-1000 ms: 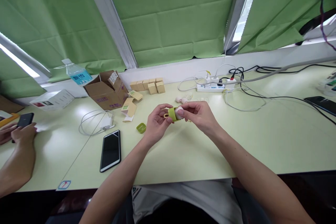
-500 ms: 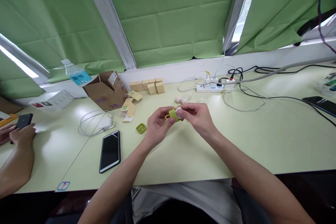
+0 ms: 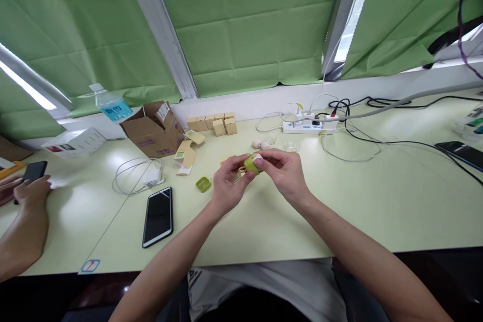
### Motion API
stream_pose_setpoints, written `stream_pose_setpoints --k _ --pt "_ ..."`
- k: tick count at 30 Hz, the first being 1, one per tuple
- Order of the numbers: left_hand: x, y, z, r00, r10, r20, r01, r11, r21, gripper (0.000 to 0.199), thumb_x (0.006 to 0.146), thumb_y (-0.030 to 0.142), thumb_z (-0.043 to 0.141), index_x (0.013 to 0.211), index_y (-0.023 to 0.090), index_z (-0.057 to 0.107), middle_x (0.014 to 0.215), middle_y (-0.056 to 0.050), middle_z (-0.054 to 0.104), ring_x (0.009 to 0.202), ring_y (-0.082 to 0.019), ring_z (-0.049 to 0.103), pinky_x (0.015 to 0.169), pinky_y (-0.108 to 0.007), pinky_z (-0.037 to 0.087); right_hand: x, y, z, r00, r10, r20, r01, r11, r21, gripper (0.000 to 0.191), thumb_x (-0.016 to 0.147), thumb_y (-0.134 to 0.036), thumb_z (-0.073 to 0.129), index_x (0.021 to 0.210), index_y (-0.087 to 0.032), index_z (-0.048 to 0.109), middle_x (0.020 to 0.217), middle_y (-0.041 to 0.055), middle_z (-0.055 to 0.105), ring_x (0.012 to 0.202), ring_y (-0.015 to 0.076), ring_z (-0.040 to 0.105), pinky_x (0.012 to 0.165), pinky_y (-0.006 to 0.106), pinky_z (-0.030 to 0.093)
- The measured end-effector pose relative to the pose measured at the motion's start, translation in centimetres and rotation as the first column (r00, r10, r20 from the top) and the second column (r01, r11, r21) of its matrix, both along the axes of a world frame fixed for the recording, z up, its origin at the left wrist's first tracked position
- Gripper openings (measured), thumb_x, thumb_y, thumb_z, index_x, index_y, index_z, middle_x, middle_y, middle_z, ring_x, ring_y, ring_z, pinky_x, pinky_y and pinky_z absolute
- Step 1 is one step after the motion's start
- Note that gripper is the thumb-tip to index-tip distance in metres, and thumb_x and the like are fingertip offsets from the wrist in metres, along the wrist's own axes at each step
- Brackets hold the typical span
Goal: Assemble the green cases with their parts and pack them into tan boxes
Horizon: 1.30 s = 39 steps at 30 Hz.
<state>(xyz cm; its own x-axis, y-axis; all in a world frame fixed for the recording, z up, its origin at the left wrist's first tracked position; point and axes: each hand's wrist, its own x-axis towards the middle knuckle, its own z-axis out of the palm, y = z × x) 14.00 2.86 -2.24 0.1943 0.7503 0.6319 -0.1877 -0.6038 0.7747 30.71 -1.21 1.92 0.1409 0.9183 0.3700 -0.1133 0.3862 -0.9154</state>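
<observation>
Between my two hands, above the table, is a small green case (image 3: 249, 163) with a white piece (image 3: 257, 159) in its right end. The fingers of my left hand (image 3: 231, 181) are wrapped round the green case, and a pale loop hangs beside them. My right hand (image 3: 286, 173) pinches the white piece with thumb and forefinger. A separate green cover (image 3: 203, 184) lies on the table left of my left hand. Small pinkish-white items (image 3: 260, 144) and clear plastic pieces (image 3: 292, 146) lie behind my hands.
A black phone (image 3: 157, 217) and a white charger with cable (image 3: 152, 176) lie at the left. Behind stand a cardboard box (image 3: 153, 131), small tan boxes (image 3: 211, 122) and a power strip (image 3: 304, 127). Another person's hand (image 3: 32, 190) holds a phone at the far left.
My hands have shifted very slightly, the left one a little to the right. The green case is turned slightly, and more of the items behind my hands shows.
</observation>
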Motion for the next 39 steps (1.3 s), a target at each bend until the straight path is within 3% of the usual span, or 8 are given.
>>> stream_pose_setpoints --k 8,15,21,27,31,34,36,39 --pt "0.3 -0.1 -0.1 0.995 -0.045 0.087 0.047 0.998 -0.030 0.041 0.087 0.039 0.089 0.121 0.021 0.075 0.113 -0.011 0.078 0.104 -0.022 0.075 0.090 -0.035 0.062 -0.6 0.1 -0.7 0.996 -0.084 -0.012 0.084 0.996 0.041 0.038 0.075 -0.056 0.094 0.093 -0.023 0.089 0.093 0.0072 0.083 0.086 0.0252 0.076 0.081 0.040 0.064" --pt "-0.2 -0.3 1.4 0.998 -0.009 0.070 0.010 1.000 -0.027 0.041 0.092 0.047 0.083 0.123 0.021 0.075 0.115 -0.012 0.078 0.104 -0.023 0.075 0.087 -0.033 0.062 -0.4 0.6 -0.9 0.998 0.065 0.001 -0.065 0.998 0.014 0.046 0.079 -0.063 0.089 0.102 -0.023 0.086 0.103 0.0080 0.083 0.095 0.0264 0.077 0.092 0.042 0.064" --pt "-1.5 0.1 2.7 1.000 0.018 -0.014 -0.018 0.999 -0.036 0.045 0.094 0.050 0.080 0.129 0.021 0.077 0.124 -0.012 0.078 0.109 -0.025 0.073 0.095 -0.034 0.059 1.2 0.4 -0.4 0.970 -0.054 0.236 0.004 0.978 0.208 0.050 0.099 -0.055 0.071 0.141 -0.029 0.068 0.138 0.0118 0.070 0.117 0.0270 0.071 0.100 0.045 0.062" --pt "-1.8 0.6 2.5 1.000 -0.017 -0.027 0.014 0.996 -0.092 0.045 0.097 0.052 0.076 0.131 0.022 0.077 0.124 -0.011 0.078 0.109 -0.024 0.072 0.095 -0.033 0.059 1.2 0.2 -0.9 0.805 -0.270 0.528 -0.041 0.863 0.504 0.062 0.094 -0.035 0.077 0.152 -0.031 0.058 0.150 0.0135 0.064 0.141 0.0365 0.058 0.112 0.057 0.055" --pt "-1.9 1.0 2.0 0.994 -0.103 0.037 0.109 0.973 -0.204 0.049 0.098 0.054 0.073 0.136 0.021 0.075 0.119 -0.011 0.077 0.101 -0.022 0.073 0.090 -0.032 0.060 1.0 0.3 -0.8 0.853 -0.172 0.492 -0.052 0.912 0.408 0.052 0.100 -0.034 0.067 0.151 -0.030 0.058 0.146 0.0129 0.069 0.132 0.0326 0.064 0.100 0.051 0.061" --pt "-1.9 1.2 2.0 0.983 -0.155 0.100 0.176 0.950 -0.257 0.049 0.097 0.054 0.074 0.134 0.021 0.074 0.112 -0.010 0.076 0.090 -0.019 0.072 0.083 -0.032 0.063 2.8 1.9 -0.7 0.869 -0.244 0.430 0.102 0.940 0.327 0.047 0.099 -0.035 0.066 0.145 -0.026 0.062 0.137 0.0135 0.073 0.119 0.0297 0.070 0.093 0.047 0.062" --pt "-2.0 1.4 2.2 0.978 -0.134 0.162 0.173 0.949 -0.264 0.048 0.097 0.053 0.075 0.132 0.021 0.074 0.110 -0.009 0.075 0.086 -0.017 0.071 0.081 -0.032 0.064 5.3 3.6 -1.0 0.780 -0.414 0.470 0.307 0.907 0.289 0.041 0.098 -0.030 0.063 0.138 -0.023 0.066 0.128 0.0132 0.076 0.111 0.0302 0.071 0.090 0.048 0.061" --pt "-2.1 1.7 2.4 0.967 -0.091 0.238 0.155 0.952 -0.264 0.046 0.097 0.051 0.077 0.131 0.020 0.073 0.110 -0.009 0.075 0.084 -0.016 0.071 0.080 -0.031 0.065 9.5 6.4 -2.3 0.483 -0.516 0.707 0.551 0.807 0.213 0.037 0.092 -0.018 0.059 0.127 -0.019 0.073 0.127 0.0145 0.077 0.122 0.0375 0.065 0.101 0.055 0.054"
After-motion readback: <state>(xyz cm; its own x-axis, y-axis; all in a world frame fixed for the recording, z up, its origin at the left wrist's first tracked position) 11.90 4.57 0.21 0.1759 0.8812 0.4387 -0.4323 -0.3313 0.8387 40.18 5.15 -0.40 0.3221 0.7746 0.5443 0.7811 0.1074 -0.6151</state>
